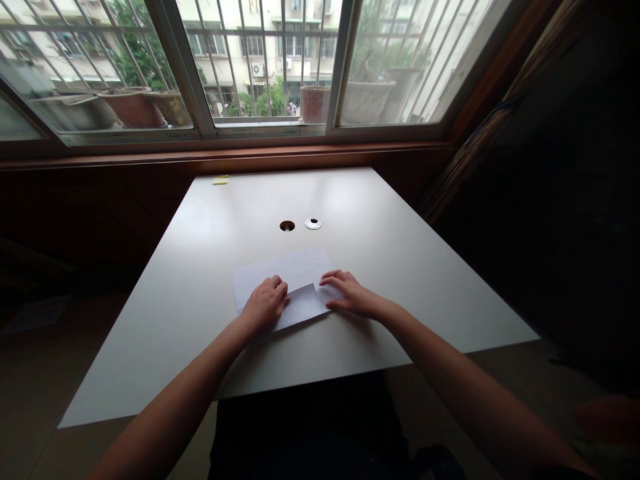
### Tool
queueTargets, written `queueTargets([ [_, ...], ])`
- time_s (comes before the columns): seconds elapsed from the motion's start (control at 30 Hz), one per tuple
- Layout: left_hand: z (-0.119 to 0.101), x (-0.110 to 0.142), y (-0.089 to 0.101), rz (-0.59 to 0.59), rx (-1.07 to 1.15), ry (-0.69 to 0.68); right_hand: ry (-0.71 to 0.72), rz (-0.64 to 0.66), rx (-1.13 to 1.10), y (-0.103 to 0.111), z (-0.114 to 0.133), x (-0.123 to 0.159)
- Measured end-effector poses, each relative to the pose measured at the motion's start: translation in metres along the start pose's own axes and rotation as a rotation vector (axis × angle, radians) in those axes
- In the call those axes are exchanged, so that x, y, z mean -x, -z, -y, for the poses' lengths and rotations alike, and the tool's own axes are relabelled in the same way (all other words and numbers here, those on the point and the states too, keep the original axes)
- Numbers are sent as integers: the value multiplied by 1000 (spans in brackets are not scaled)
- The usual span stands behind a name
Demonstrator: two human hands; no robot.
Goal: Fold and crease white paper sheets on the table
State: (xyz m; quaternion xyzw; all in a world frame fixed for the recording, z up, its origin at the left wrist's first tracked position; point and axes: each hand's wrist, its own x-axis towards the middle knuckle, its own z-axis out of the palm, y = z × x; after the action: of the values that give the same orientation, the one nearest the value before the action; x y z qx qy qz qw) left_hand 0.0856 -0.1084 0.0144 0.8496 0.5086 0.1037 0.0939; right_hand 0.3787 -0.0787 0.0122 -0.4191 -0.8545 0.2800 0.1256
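A white sheet of paper [280, 267] lies on the white table, its near part folded up and over into a flap [303, 304]. My left hand [267, 299] rests on the left part of the sheet, its fingers curled and closed on the paper at the flap. At the right end of the flap is my right hand [349, 293], open, with thumb and fingers apart and touching or very close to the paper's right edge. Parts of the sheet's left and right edges are hidden under the hands.
The white table [175, 287] has a round cable hole [287, 227] and, beside it, a silver ring-shaped grommet [313, 224]. Yellow sticky notes [221, 180] lie at the far left edge. Behind stands a barred window with flower pots [133, 107]. A dark curtain hangs at the right.
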Motion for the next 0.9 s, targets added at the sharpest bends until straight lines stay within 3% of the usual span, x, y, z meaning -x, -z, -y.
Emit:
queueTargets([
  [0.67,2,-6,3,54,1,-7,83,-45,47,-7,0,8],
  [0.9,4,-7,5,60,10,-9,2,-28,61,-3,18,4],
])
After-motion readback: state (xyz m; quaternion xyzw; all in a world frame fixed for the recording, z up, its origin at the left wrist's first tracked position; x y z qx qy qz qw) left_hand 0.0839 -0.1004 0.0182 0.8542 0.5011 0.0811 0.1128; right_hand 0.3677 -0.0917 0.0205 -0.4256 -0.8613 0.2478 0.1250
